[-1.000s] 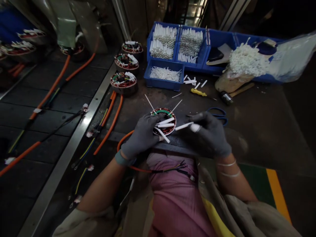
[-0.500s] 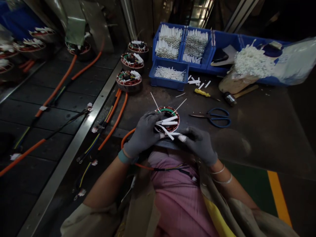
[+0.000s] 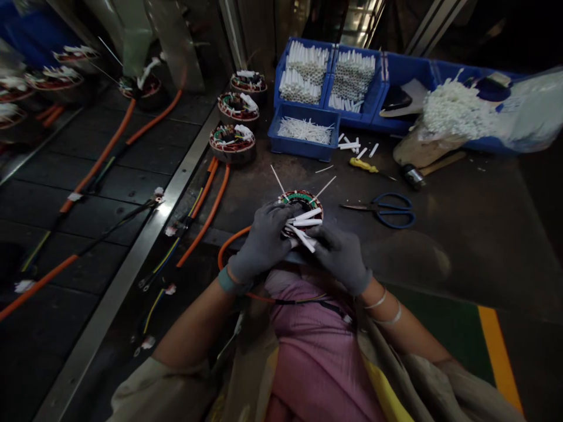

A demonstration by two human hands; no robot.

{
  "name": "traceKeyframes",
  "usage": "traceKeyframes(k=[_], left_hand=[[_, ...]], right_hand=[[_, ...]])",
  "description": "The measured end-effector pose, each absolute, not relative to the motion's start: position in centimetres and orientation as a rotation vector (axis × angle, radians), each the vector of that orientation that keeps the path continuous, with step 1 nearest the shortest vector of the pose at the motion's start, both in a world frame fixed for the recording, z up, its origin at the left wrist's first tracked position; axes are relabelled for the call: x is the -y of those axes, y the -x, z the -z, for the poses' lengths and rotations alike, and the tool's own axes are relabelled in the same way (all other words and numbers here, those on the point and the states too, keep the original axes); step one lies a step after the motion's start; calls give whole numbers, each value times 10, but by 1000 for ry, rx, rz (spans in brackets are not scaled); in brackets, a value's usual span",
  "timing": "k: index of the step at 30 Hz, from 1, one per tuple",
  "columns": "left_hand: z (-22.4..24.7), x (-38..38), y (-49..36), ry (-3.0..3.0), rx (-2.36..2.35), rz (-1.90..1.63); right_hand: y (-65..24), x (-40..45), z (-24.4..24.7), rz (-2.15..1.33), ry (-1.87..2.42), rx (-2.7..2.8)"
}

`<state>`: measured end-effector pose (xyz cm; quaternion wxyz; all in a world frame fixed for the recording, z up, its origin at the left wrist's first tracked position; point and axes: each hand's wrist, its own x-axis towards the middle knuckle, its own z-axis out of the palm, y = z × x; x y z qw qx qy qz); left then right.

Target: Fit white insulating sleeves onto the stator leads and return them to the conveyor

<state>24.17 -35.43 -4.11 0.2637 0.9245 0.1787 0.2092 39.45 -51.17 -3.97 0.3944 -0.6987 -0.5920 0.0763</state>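
Observation:
A ring-shaped motor stator (image 3: 303, 197) with copper windings and green insulation lies at the bench's near edge. White tubular sleeves (image 3: 308, 222) stick out to the right across it, and two thin white sticks rise from its far side. My grey-gloved left hand (image 3: 266, 240) is closed around the stator's left side, thumb at the near rim. Opposite it, my gloved right hand (image 3: 341, 255) pinches a white sleeve at the near right rim, mostly covered by the fingers. The wire ends under my fingers are hidden.
Blue bins (image 3: 303, 149) of white tubes and thin sticks stand behind. Scissors (image 3: 389, 210), a yellow-handled screwdriver (image 3: 364, 165) and a hammer (image 3: 413, 176) lie to the right. Other stators (image 3: 233, 143) with orange cables (image 3: 204, 220) line the left, beside a metal rail (image 3: 176, 184).
My right hand has moved left, closer to my left hand and the stator. The near sleeve it pinches, plainly visible before, is now largely covered by its fingers.

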Motion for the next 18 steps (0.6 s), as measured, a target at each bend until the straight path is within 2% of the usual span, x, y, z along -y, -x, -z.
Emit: traceKeyframes(k=[6,10,15,18], left_hand=[[38,353,-244,-2522,-454,-567],[36,338,-245,-2499,-356,-501],[28,330,-247,-2466,-347,-385],[25,332,-249,-2482,-377,-342]], right_hand=[[-382,502,58,-371,1740,1500],[-414,513,39,-682,1524,1630],[-468,506,7,-469,1671,1478],[-475,487,3,-472,1688,1713]])
